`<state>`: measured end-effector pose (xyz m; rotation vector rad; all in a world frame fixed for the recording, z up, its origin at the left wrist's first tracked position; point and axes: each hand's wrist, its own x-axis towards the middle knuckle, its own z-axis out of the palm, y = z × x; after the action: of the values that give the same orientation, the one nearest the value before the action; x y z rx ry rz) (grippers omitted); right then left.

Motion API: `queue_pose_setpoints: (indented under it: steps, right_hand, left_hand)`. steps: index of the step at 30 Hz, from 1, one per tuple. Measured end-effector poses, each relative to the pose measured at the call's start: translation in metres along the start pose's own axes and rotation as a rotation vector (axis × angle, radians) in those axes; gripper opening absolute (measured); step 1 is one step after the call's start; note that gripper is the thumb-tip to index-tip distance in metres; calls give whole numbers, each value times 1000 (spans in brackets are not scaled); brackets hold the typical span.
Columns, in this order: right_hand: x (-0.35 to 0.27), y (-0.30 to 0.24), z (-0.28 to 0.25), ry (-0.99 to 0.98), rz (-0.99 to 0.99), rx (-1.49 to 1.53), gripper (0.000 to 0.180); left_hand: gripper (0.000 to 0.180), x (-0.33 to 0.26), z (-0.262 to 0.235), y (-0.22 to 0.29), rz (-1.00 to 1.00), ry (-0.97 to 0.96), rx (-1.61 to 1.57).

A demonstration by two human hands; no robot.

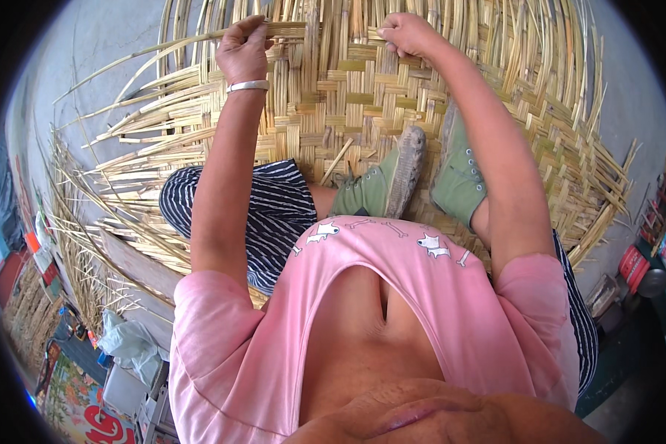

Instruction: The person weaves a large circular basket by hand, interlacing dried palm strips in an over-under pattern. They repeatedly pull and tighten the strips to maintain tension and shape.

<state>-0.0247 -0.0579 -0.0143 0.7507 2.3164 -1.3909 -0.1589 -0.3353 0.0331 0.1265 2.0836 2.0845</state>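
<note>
A large mat of flat straw-coloured split strips [348, 111] lies under me, woven in a checkered pattern, with long loose ends fanning out at its far and side edges. At the far left of the weave, my left hand [244, 50] is closed on a bundle of strips [287, 29] that runs crosswise and trails out to the left. My right hand [411, 35] is closed in a pinch farther right, at the other side of the upright strips [340, 29]. Between its fingertips shows the end of a crosswise strip [377, 33].
My green shoes [366, 185] rest on the mat. Loose strips [74, 222] lie on the grey floor [111, 44] at left. A pale plastic bag [128, 342] sits at lower left. Red and dark items [633, 268] stand at the right edge.
</note>
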Motion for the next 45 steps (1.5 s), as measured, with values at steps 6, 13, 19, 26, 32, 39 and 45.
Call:
queue_pose_setpoints:
  steps: [6,13,19,26,32,39,45]
  right_hand:
    - [0,-3,7,-14,-74,-248,20]
    - [-53,-69,14,100,-165,-843,30]
    - [-42,-86,21,167,-415,-1108,15]
    - [-9,-150,83,62,-588,-536,31]
    - [13,-167,89,-57,-434,-527,17]
    - [-3,-158,98,195,-450,-308,16]
    - [-4,-143,99,364,-297,-321,24]
  left_hand:
    - [15,-16,-14,-8,-134,83,-13]
    - [25,-4,-23,-27,-140,98,-105]
    - [16,11,-47,-16,-108,66,-171]
    - [13,9,-77,-13,-229,-70,-274]
    - [25,22,-97,-11,-266,-324,-136]
    - [10,67,-77,-27,-301,-349,-252]
    - [35,99,-28,-26,4,-353,662]
